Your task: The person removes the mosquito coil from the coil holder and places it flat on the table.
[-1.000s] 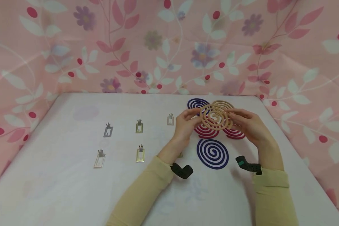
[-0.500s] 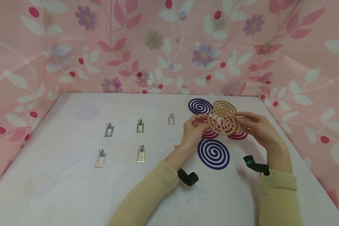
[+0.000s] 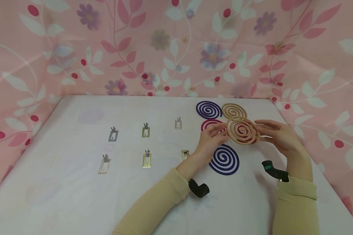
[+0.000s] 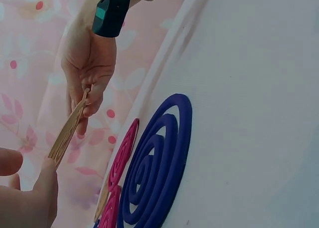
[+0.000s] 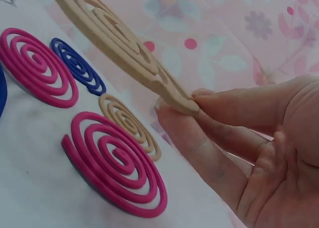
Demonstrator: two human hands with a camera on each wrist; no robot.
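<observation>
Both hands hold a tan mosquito coil [image 3: 236, 134] above the table. My left hand [image 3: 207, 143] pinches its left edge between thumb and fingers. On the opposite edge, my right hand [image 3: 283, 140] pinches it by the coil's outer end, as the right wrist view shows. Below the held tan coil lies a pink mosquito coil [image 5: 119, 155], mostly covered in the head view. Another pink coil [image 5: 37, 58] is partly behind my left hand. A blue coil [image 3: 224, 160] lies nearer, beside my left wrist. Farther back are a blue coil [image 3: 208, 110] and a tan coil [image 3: 233, 111].
Several small metal stands lie to the left, including a grey one [image 3: 113, 135] and gold ones [image 3: 145, 131]. One gold stand [image 3: 185, 155] is partly hidden by my left forearm. A floral pink cloth [image 3: 164, 49] hangs behind the white table [image 3: 61, 195].
Both hands have moved right and slightly toward me with the held tan coil, which now overlaps the right pink coil. The coils and stands on the table have not moved.
</observation>
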